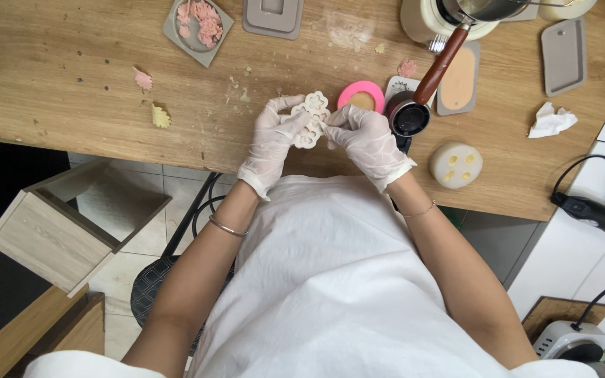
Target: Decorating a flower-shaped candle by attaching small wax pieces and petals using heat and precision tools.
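Both gloved hands, left hand [271, 143] and right hand [367, 140], close their fingers around a white flower-shaped mould [311, 119] above the crumb-strewn wooden table [57, 77]; a pink round mould [360, 96] sits just beyond, tiled floor [145, 238] below.

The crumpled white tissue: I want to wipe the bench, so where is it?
In the head view the crumpled white tissue lies on the wooden table at the right, below the grey rectangular mould and right of the round cream mould.
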